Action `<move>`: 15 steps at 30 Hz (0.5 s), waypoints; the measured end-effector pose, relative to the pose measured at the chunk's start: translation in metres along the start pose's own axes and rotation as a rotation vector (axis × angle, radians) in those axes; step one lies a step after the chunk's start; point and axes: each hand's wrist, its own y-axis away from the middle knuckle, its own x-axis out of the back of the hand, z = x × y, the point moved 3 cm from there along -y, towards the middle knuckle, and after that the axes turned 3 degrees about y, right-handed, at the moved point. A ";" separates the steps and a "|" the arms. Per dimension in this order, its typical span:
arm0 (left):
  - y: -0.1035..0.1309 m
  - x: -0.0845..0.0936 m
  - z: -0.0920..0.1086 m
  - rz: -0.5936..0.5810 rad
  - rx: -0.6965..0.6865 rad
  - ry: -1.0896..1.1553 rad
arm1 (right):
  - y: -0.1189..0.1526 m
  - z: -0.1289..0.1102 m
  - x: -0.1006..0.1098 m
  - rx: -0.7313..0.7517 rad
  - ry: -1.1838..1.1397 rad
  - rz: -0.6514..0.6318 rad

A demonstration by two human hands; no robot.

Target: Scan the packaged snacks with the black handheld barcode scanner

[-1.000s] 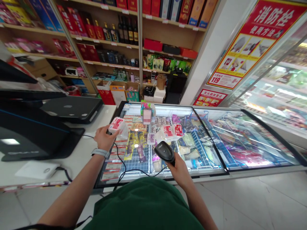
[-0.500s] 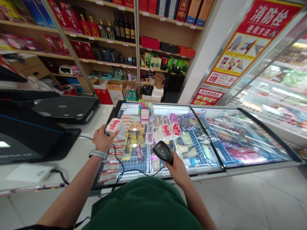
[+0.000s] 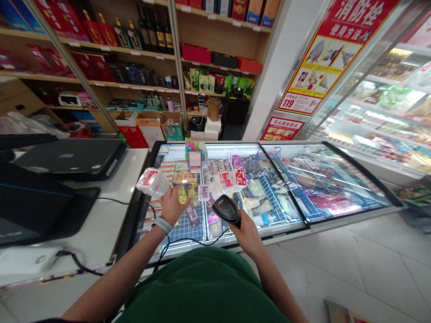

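Observation:
My right hand (image 3: 248,233) is wrapped round the handle of a black barcode scanner (image 3: 225,207), its head tilted up over the glass. A cable trails from it to the left. Over the freezer's glass top, my left hand (image 3: 173,207) is empty with its fingers apart, a grey watch band on its wrist. Just beyond it, at the left rim, sits a clear plastic pack with a red and white label (image 3: 151,180). More red-labelled packs (image 3: 226,180) lie past the scanner, beside a small clear packet (image 3: 204,193).
The chest freezer (image 3: 289,229) has glass lids over bagged goods. To the left, a white counter (image 3: 116,215) bears a black device (image 3: 70,157) and a white box (image 3: 28,260). Stocked shelves (image 3: 131,85) stand behind. A colourful toy-like item (image 3: 191,144) stands at the freezer's back.
My left hand has let go of the red-labelled pack at the left and moved right, towards me. The scanner stays in my right hand. The view has shifted to the right.

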 end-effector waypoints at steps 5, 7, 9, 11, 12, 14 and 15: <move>-0.001 -0.055 0.010 -0.324 0.213 -0.076 | 0.005 0.011 0.004 -0.054 -0.002 0.028; -0.003 -0.072 0.016 -0.365 0.256 -0.093 | 0.006 0.015 0.005 -0.069 0.002 0.042; -0.006 -0.087 0.023 -0.396 0.293 -0.105 | 0.006 0.018 0.007 -0.073 0.008 0.055; -0.009 -0.101 0.029 -0.416 0.336 -0.125 | 0.006 0.019 0.009 -0.078 0.011 0.063; -0.010 -0.107 0.032 -0.419 0.354 -0.137 | 0.006 0.020 0.011 -0.086 0.012 0.066; -0.013 -0.117 0.037 -0.414 0.379 -0.161 | 0.006 0.020 0.013 -0.110 0.013 0.068; -0.014 -0.122 0.038 -0.411 0.384 -0.171 | 0.007 0.019 0.014 -0.123 0.013 0.069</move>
